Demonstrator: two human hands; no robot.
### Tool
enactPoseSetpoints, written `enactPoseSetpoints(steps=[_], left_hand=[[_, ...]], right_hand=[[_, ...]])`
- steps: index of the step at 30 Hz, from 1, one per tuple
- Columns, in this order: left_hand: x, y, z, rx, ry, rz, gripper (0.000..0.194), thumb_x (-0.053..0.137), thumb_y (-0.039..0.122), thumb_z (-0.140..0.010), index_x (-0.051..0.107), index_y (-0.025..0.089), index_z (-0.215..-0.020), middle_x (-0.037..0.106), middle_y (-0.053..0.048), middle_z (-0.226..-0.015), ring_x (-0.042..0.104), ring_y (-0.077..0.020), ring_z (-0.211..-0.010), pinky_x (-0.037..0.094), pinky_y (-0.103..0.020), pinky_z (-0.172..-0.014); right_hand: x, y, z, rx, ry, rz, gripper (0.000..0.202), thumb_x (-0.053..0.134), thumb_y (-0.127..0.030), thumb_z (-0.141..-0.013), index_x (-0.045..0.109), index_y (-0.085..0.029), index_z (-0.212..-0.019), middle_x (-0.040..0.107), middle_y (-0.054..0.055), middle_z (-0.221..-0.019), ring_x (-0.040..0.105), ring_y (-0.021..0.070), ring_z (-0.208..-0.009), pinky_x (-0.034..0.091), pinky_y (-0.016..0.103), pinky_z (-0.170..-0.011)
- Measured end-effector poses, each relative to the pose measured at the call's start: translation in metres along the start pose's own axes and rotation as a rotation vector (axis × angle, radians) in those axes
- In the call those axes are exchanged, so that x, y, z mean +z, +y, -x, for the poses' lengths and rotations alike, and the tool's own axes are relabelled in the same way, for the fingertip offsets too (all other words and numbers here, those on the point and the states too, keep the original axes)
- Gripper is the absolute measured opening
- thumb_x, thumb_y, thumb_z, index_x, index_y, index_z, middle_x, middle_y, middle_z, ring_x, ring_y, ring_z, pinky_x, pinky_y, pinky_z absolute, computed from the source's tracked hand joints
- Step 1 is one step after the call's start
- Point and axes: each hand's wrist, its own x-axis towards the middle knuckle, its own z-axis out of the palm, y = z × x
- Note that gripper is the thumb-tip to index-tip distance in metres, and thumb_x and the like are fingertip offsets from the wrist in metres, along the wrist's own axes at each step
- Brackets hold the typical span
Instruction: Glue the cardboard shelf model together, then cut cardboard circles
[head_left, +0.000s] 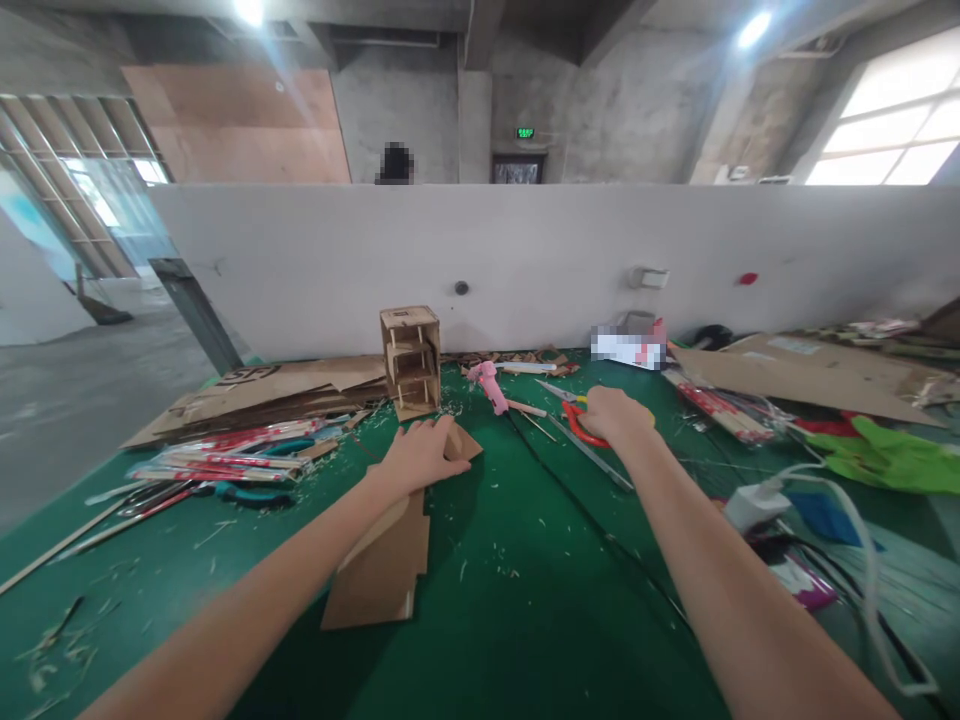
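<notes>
My left hand [420, 455] is closed on a small folded piece of cardboard [463, 445], which shows past its thumb. Below that hand lies a larger cut cardboard sheet [379, 580] on the green table. My right hand [616, 412] grips the scissors [586, 428] by their orange and yellow handles, the blades pointing to the far left; part of the handles is hidden under the fingers. Between the hands and farther back lies a pink hot glue gun [489, 388]. Just beyond my left hand stands a small cardboard shelf tower [412, 362] with stick posts.
Bundles of wrapped sticks [225, 452] and teal-handled pliers [251, 495] lie at left. A black cord [570, 508] runs from the glue gun towards me. At right are a white plug adapter [754, 505], cables and green plastic [885, 455]. A white partition [525, 250] borders the back.
</notes>
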Motion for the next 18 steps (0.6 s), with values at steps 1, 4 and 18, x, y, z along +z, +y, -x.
enactPoseSetpoints(steps=[1,4,18], left_hand=[[-0.002,0.000,0.002,0.035,-0.001,0.003,0.077,0.060,0.062,-0.074,0.044,0.017,-0.135,0.057,-0.020,-0.126,0.049,-0.0394,-0.120,0.038,-0.052,-0.097],[-0.006,0.003,0.018,0.221,-0.047,0.055,0.077,0.062,0.062,-0.074,0.044,0.024,-0.137,0.053,-0.013,-0.134,0.046,-0.0335,-0.124,0.038,-0.047,-0.099],[0.008,0.016,0.056,0.203,0.130,-0.045,0.051,0.043,0.061,-0.087,0.064,0.020,-0.108,0.064,-0.012,-0.102,0.055,-0.0310,-0.102,0.041,-0.048,-0.087]], right_hand=[[0.002,0.000,-0.008,-0.007,0.001,0.005,0.032,0.058,-0.018,-0.082,0.070,-0.009,-0.110,0.069,0.024,-0.106,0.067,0.0331,-0.100,0.050,0.036,-0.073],[0.010,0.001,-0.024,-0.023,0.008,0.015,0.032,0.056,-0.014,-0.082,0.070,-0.007,-0.110,0.068,0.025,-0.108,0.066,0.0324,-0.102,0.049,0.036,-0.076],[0.042,-0.050,-0.016,-0.409,0.178,0.115,0.035,0.042,-0.033,-0.097,0.069,-0.014,-0.108,0.059,0.018,-0.125,0.046,0.0319,-0.121,0.034,0.044,-0.097]])
